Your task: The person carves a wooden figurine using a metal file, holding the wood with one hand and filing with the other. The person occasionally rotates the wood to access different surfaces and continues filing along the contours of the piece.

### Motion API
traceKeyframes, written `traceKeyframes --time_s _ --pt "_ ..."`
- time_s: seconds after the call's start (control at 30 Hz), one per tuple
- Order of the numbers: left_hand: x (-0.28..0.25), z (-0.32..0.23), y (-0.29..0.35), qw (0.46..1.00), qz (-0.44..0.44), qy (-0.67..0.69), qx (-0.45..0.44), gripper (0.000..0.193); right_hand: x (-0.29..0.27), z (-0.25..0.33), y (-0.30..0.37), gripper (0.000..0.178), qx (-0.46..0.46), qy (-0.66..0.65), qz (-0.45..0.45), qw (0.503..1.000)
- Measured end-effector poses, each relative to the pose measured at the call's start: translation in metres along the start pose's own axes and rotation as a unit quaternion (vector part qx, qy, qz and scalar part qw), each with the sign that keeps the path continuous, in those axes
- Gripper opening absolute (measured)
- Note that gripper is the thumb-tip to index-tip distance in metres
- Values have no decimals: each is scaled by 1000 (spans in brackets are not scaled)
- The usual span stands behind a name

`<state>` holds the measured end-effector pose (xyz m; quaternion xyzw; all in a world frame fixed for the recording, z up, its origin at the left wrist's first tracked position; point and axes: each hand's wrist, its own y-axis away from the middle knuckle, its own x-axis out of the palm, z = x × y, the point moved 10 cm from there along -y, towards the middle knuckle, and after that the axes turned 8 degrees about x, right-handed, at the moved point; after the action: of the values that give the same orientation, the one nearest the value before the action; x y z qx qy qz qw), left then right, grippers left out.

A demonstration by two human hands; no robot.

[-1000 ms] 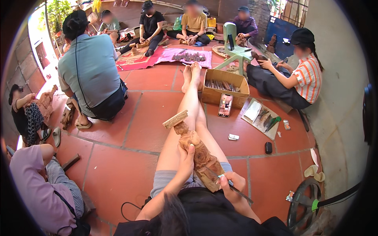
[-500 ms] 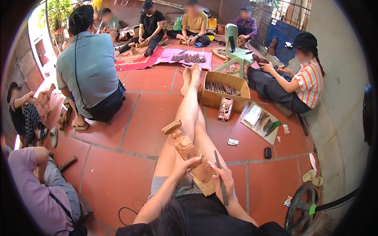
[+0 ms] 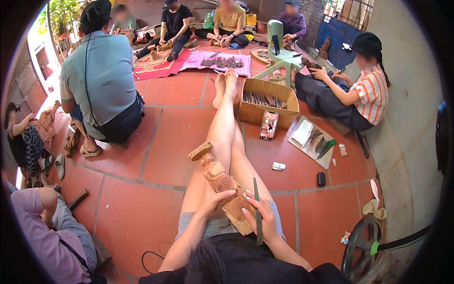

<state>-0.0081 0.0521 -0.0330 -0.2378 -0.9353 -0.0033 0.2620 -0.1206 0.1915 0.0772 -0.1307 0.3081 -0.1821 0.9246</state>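
A carved wooden piece [image 3: 220, 178] with swirling grain lies slanted over my lap, its flat square end pointing away from me. My left hand [image 3: 212, 200] is wrapped around its middle from the left, thumb across the top. In my right hand [image 3: 266, 218] is a long, flat, dark metal file [image 3: 257, 208], held nearly upright along the carving's right side. The right fingertips also rest on the near block of the wood. Whether the file's edge touches the wood, I cannot tell. My bare legs [image 3: 222, 128] stretch out under the carving, crossed at the ankles.
Beyond my legs stand a cardboard box [image 3: 255, 113] of chisels and a phone [image 3: 268, 125] leaning on it. Right of these lie a board [image 3: 307, 150] with tools, a small black case [image 3: 321, 179] and a wheel [image 3: 362, 246]. Several people sit around, one in blue [image 3: 101, 75] at left.
The view has shifted slightly. My right hand has moved a little up along the wood, and the file now stands straighter. My left hand keeps its hold on the carving.
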Motion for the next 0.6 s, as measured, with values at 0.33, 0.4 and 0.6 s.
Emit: traceKeyframes --time_s 0.33,0.4,0.6 --pt "4 -1 5 1000 2 21 9 80 -6 -6 1 36 19 -17 -12 1000" --pt "1 5 6 999 -17 43 -11 79 -6 -7 1 36 22 -20 -12 999" --pt "-19 24 5 998 -55 32 18 57 -5 -8 1 36 28 -24 -11 999"
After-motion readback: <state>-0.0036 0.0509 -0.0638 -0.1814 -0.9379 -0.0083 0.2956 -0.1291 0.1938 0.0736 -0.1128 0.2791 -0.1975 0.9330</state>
